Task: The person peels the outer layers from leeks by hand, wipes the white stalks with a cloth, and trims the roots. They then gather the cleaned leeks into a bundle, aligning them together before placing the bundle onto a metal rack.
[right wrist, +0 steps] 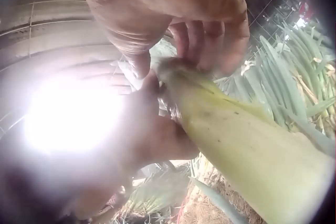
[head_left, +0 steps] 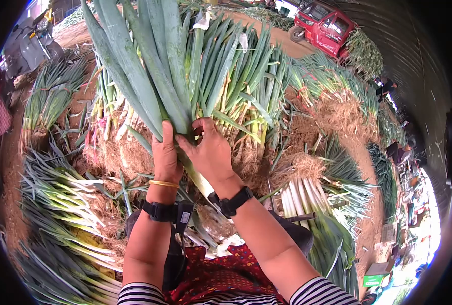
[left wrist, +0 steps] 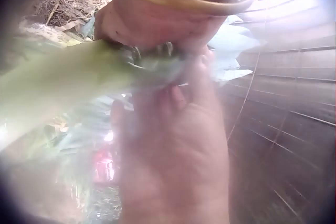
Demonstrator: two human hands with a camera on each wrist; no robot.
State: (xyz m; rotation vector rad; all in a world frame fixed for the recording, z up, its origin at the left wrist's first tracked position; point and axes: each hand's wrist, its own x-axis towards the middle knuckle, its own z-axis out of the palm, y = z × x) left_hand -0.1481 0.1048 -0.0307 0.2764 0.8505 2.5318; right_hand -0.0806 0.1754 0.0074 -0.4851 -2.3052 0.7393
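- Left hand [head_left: 165, 152] is gripping a long green-leaved, pale-stalked leek [head_left: 152, 66] at frame centre.
- Right hand [head_left: 212, 151] is pinching it too; only its wrist view is showing the yellowish sheath [right wrist: 247, 150].
- Leek is standing near-upright, leaves pointing upper left.

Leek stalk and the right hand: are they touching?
Touching. The right wrist view shows the right hand with its fingers curled onto the leek stalk, no gap.
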